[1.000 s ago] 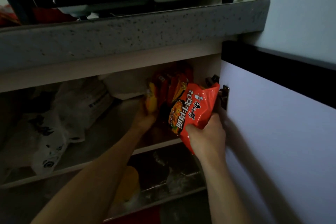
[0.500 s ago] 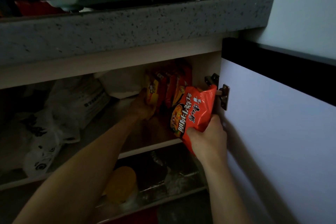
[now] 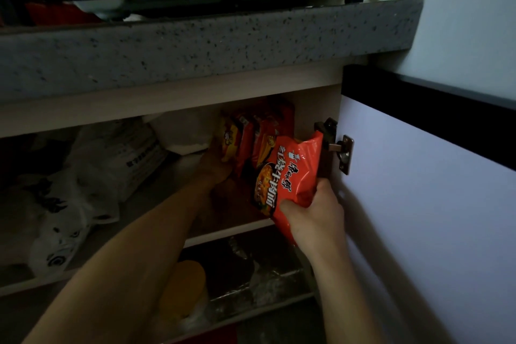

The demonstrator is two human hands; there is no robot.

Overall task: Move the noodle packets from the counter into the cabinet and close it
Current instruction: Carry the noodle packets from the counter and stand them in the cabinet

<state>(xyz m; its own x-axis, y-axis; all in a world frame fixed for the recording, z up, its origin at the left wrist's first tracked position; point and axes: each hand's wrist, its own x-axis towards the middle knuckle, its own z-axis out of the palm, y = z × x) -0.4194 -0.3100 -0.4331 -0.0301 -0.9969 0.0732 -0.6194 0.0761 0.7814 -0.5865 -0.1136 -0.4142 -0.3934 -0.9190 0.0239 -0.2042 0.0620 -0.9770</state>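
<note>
Head view: under-counter cabinet, door swung open, dim light.
Right hand (image 3: 315,218): fingers and thumb curled round the lower end of a red noodle packet (image 3: 287,176), gripping it at the front edge of the upper shelf.
Red noodle packet: held on edge, printed face turned left, top corner near the door hinge (image 3: 339,152); lower end hangs past the shelf lip.
Left hand (image 3: 216,165): reaches deep onto the upper shelf, resting against the left side of the stored packets (image 3: 251,137); deep in shadow, so its grip cannot be told.
Stored packets: several yellow and red ones standing on edge in a row at the shelf's right rear, just behind the held packet.
Upper shelf (image 3: 229,234): white plastic bags (image 3: 92,184) piled at left, well apart from the packets.
Lower shelf: yellow round object (image 3: 184,290), clear plastic wrapping beside it.
Cabinet door (image 3: 432,218): pale panel at right, hinged open.
Counter edge (image 3: 195,53): speckled grey slab above the opening.
</note>
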